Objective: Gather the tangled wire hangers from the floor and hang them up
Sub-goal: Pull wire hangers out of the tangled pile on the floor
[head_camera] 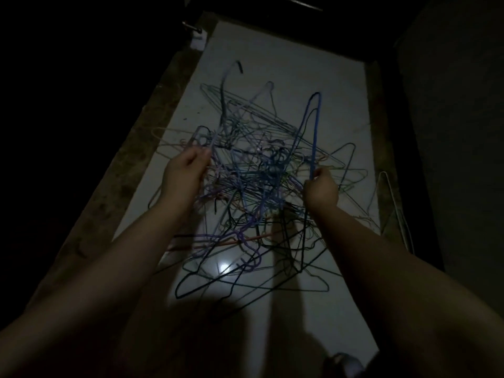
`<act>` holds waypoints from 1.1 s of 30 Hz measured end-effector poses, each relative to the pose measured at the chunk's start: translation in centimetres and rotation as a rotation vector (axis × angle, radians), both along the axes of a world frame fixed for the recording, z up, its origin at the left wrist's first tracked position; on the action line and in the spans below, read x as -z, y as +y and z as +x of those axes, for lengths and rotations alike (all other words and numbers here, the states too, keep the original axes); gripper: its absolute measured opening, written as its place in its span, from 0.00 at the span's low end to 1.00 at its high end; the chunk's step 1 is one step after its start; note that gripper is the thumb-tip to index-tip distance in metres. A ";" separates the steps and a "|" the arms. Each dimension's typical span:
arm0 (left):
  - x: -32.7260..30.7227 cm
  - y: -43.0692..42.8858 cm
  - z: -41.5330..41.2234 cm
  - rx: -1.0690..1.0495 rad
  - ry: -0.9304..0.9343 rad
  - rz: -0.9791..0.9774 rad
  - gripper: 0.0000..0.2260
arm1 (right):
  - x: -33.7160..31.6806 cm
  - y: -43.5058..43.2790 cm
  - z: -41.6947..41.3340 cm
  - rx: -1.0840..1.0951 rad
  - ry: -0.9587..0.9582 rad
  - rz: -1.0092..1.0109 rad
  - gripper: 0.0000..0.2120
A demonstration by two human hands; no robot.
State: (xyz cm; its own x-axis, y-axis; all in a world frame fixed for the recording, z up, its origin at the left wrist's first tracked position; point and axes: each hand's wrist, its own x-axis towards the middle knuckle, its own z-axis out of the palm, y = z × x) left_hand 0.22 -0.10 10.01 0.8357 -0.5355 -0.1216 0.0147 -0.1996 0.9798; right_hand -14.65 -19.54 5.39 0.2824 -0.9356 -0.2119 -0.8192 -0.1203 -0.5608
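On the white floor (pixel 286 64) in front of us lies a big heap of hangers (pixel 253 186). They are thin wires bent into triangles with hooks. We see blue, purple, green and black ones, and one orange. They cross each other so much that we cannot tell where one ends and the next starts.

It is very dark. Both sides of the room are black, and we cannot see what is there. Our arms throw long shadows that hide the near part of the heap. A bright spot of light (pixel 223 267) shines on the floor under the wires. A white hanger (pixel 392 208) lies apart by the right edge and is hard to see.

Our left hand (pixel 185 170) is at the left side of the heap. Its fingers curl round a purple hanger (pixel 222 105), which sticks up away from us and looks blurry. Our right hand (pixel 321 189) is at the right side and grips a blue hanger (pixel 316 129) that stands tall above it. The other hangers lie below and between our hands.
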 end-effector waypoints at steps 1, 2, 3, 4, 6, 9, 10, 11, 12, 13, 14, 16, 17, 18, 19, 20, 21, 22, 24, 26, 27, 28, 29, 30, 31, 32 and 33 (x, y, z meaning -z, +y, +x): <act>0.2 0.0 -0.2 0.001 0.012 0.000 0.14 | 0.1 0.1 -0.4 0.018 0.019 0.012 0.14; 0.4 0.1 -0.4 0.001 0.032 0.000 0.14 | 0.2 0.2 -0.8 0.040 0.032 0.026 0.15; 0.7 0.3 -0.5 0.007 0.056 -0.006 0.13 | 0.3 0.2 -1.2 0.062 0.044 0.042 0.15; 0.9 0.5 -0.7 0.015 0.079 -0.012 0.13 | 0.5 0.3 -1.6 0.086 0.054 0.066 0.16; 1.4 0.8 -0.8 0.027 0.114 -0.017 0.13 | 0.8 0.6 -2.1 0.133 0.050 0.131 0.20; 2.1 0.8 -1.0 0.025 0.189 -0.023 0.13 | 1.1 1.2 -2.5 0.204 0.006 0.200 0.25; 2.5 0.7 -1.2 0.027 0.204 -0.013 0.13 | 1.2 1.5 -2.6 0.218 0.005 0.207 0.26; 2.8 0.4 -1.5 0.034 0.206 0.009 0.13 | 1.4 1.9 -2.7 0.218 0.010 0.203 0.27; 3.2 0.1 -1.7 0.048 0.196 0.035 0.13 | 1.5 2.3 -2.9 0.211 0.015 0.197 0.28; 3.4 -0.3 -2.0 0.066 0.188 0.054 0.13 | 1.6 2.6 -3.1 0.202 0.007 0.189 0.28; 3.5 -0.7 -2.3 0.078 0.187 0.060 0.13 | 1.8 3.0 -3.2 0.188 -0.006 0.184 0.28; 3.7 -1.2 -2.7 0.112 0.198 0.041 0.13 | 2.3 3.4 -3.6 0.154 -0.029 0.182 0.28; 3.9 -1.2 -2.9 0.135 0.197 0.037 0.14 | 2.5 3.3 -3.6 0.136 -0.036 0.181 0.28; 4.1 -1.1 -3.0 0.151 0.196 0.038 0.14 | 2.7 3.4 -3.7 0.112 -0.038 0.182 0.28; 4.3 -1.0 -3.2 0.153 0.206 0.042 0.13 | 3.0 3.4 -3.7 0.083 -0.046 0.178 0.27; 4.5 -1.0 -3.1 0.141 0.220 0.046 0.13 | 3.3 3.2 -3.5 0.049 -0.055 0.169 0.26; 4.7 -1.0 -3.0 0.119 0.234 0.048 0.13 | 4.0 3.1 -3.2 0.015 -0.063 0.173 0.25; 5.0 -1.0 -3.0 0.090 0.254 0.050 0.14 | 4.5 3.2 -2.9 -0.015 -0.063 0.194 0.24; 5.3 -1.1 -3.1 0.055 0.268 0.035 0.14 | 5.9 3.4 -2.4 -0.078 -0.050 0.235 0.22; 5.7 -1.0 -3.8 0.041 0.284 0.038 0.12 | 7.5 3.9 -2.1 -0.154 -0.034 0.289 0.21; 6.0 -0.7 -4.2 0.033 0.294 0.044 0.10 | 8.2 4.2 -1.9 -0.193 -0.026 0.325 0.21; 6.3 -0.5 -4.6 0.028 0.299 0.050 0.10 | 8.8 4.4 -1.7 -0.233 -0.005 0.362 0.21; 6.8 -0.2 -5.0 0.022 0.300 0.058 0.10 | 9.6 4.5 -1.6 -0.267 0.017 0.396 0.21; 7.1 0.2 -5.3 0.003 0.303 0.061 0.11 | 10.2 4.6 -1.5 -0.293 0.030 0.422 0.21; 7.4 0.5 -5.4 -0.029 0.310 0.057 0.12 | 10.7 4.6 -1.4 -0.308 0.026 0.448 0.20; 7.5 0.7 -5.4 -0.060 0.317 0.051 0.12 | 11.0 4.6 -1.4 -0.318 0.006 0.468 0.19; 7.5 0.8 -5.5 -0.082 0.318 0.052 0.12 | 11.3 4.6 -1.5 -0.309 -0.021 0.485 0.17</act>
State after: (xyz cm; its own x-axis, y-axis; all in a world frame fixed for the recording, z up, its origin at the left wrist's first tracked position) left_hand -5.24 0.70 2.48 0.7915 -0.4541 -0.4091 0.3368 -0.2346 0.9119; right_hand -16.13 -14.96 -5.94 0.5361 -0.6060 -0.5876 -0.7750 -0.0773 -0.6273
